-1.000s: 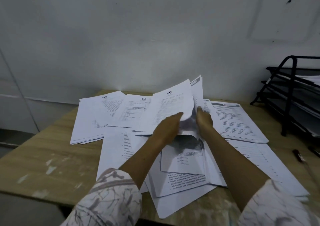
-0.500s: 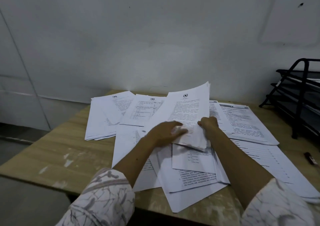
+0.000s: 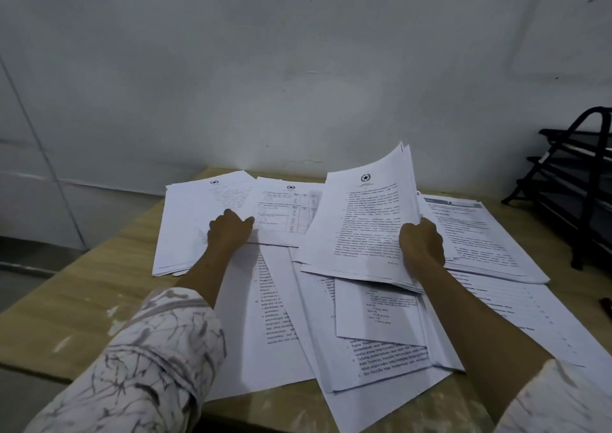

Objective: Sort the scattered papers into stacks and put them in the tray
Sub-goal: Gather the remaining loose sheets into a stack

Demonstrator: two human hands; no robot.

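A: Right hand, item one: fingers curled round the right edge of a sheaf of printed pages, thumb side on top. Sheaf is lifted and tilted, its far corner curling up toward the wall; top page bears a round star emblem.

B: Left hand?

A: Item two: fingers bent, pinching the near left corner of a sheet with a table printed on it. That sheet lies flat, partly tucked under the lifted sheaf.

B: And round about them?

A: Item three: far-left stack, also star-headed, lying flat under the left hand's wrist side. Item four: a page with a dark header bar, flat, just right of the right hand. Item five: loose overlapping sheets under both forearms, running to the near edge of the wooden table (some overhang it slightly). Item six: a long sheet angled off toward the right edge.

B: Tray?

A: Black tiered paper tray, far right on the table, well apart from both hands; cut off by the frame, so its contents cannot be told.

B: Clothing?

A: Pale patterned sleeves, left and right, pushed back from the forearms.
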